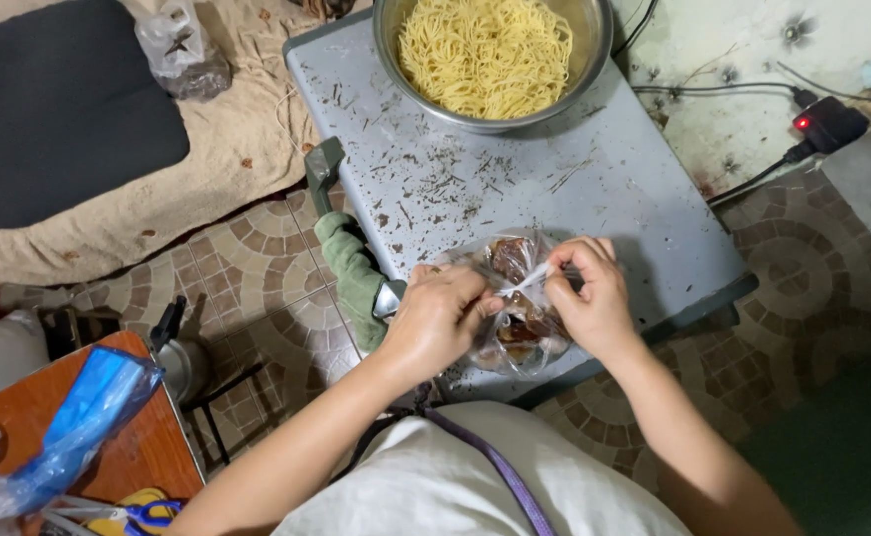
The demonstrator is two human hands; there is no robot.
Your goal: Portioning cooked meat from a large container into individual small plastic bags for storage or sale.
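A clear plastic bag of dark brown food (517,318) lies at the near edge of a grey, crumb-strewn metal table (614,199), its twisted neck stretched crosswise between both hands. The left hand (437,316) comes in from the left, palm down, fingers closed in a pinch on the neck. The right hand (594,298) faces it, knuckles up, fingertips clamped on the same strip. Beyond stands a round steel bowl of yellow noodles (490,55). A green cloth (356,278) hangs off the table's left edge.

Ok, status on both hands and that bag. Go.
Left hand and right hand both pinching the clear plastic bag at its twisted neck. Bag on grey table, brown contents. Noodle bowl well clear.
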